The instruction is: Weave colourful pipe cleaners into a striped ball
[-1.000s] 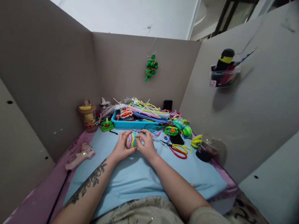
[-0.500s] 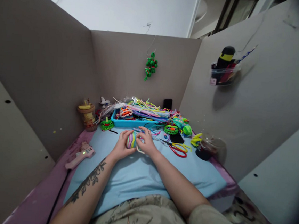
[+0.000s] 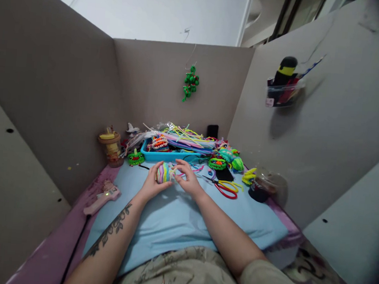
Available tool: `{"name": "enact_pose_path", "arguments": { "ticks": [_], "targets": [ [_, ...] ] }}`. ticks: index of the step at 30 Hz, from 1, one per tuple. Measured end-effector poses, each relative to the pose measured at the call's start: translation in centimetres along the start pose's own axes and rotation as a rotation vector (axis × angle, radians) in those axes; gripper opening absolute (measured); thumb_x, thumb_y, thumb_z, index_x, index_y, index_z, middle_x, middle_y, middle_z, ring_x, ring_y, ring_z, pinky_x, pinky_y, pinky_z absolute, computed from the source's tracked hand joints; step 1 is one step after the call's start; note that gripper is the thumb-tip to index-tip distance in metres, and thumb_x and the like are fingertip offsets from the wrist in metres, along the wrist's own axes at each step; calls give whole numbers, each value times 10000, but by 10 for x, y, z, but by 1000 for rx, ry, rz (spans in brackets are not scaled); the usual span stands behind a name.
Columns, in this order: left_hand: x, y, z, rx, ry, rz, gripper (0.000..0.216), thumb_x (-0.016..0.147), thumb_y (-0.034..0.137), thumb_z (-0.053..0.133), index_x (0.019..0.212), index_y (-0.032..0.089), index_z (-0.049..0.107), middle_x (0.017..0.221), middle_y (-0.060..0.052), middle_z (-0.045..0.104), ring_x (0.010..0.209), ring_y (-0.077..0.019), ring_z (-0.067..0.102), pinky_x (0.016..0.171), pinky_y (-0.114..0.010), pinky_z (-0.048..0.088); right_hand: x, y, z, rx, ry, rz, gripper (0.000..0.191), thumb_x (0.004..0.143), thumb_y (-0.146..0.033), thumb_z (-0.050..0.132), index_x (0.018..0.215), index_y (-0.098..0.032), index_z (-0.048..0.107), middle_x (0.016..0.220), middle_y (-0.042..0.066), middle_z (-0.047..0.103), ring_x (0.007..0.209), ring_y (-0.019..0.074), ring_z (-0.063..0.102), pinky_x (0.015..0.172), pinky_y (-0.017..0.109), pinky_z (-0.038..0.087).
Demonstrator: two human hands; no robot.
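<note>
The striped ball (image 3: 163,173) sits a touch further left and further up the blue pad (image 3: 176,222) than half a second ago, nearer the blue tray (image 3: 170,159) of pipe cleaners. The left hand (image 3: 150,184) has carried it there and now cups it from below and the left side, fingers curled round it, thumb on the near face. The right hand (image 3: 188,181) has loosened off: earlier it lay close over the ball, now its fingers are stretched and fanned, only the tips meeting the ball's right flank. Whether those tips pinch a strand there is too small to tell.

So the hands are together, left one clamped on the ball, right one just touching it. Both forearms run up from the bottom edge and converge over the pad, the left one tattooed, wrists low against the cloth.

Around them nothing has stirred: the red-and-yellow scissors (image 3: 225,189) lie just right of the right hand, the black phone (image 3: 224,174) beyond them, the pink glue gun (image 3: 102,197) well off to the left on the purple edge, the green ornament (image 3: 190,82) hanging on the back wall
</note>
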State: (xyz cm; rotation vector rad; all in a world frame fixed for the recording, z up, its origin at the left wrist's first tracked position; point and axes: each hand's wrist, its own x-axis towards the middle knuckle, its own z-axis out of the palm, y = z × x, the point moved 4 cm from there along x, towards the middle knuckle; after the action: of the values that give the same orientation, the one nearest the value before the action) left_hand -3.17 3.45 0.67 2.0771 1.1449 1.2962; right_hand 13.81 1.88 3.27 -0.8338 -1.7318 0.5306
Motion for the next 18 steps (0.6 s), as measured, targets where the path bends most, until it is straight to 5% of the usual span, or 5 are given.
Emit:
{"name": "enact_pose_path", "arguments": {
  "ticks": [7,12,18],
  "targets": [
    [-1,5,4,29,-72,58,750,651,380,742,1299,227,398,1270,-108,438,1229,-280,415,1047,-457,333,-3,-11,2,-170,1,-128,67,753,-175,618,745,-221,666,1201,65,540,1153,221,473,1016,432,342],
    [-5,14,12,15,-195,137,680,643,354,747,1247,233,458,1323,-118,347,1281,-286,361,1062,-449,328,4,-8,2,-60,120,9,84,771,-250,622,706,-199,636,1165,76,518,1132,218,497,1001,407,366],
    [0,6,4,-71,0,8,770,579,367,785,1245,230,424,1232,-99,449,1196,-284,438,1023,-463,356,2,10,5,66,211,155,252,765,-305,614,1000,-216,629,1181,91,513,1113,216,512,842,327,468]
  ]
}}
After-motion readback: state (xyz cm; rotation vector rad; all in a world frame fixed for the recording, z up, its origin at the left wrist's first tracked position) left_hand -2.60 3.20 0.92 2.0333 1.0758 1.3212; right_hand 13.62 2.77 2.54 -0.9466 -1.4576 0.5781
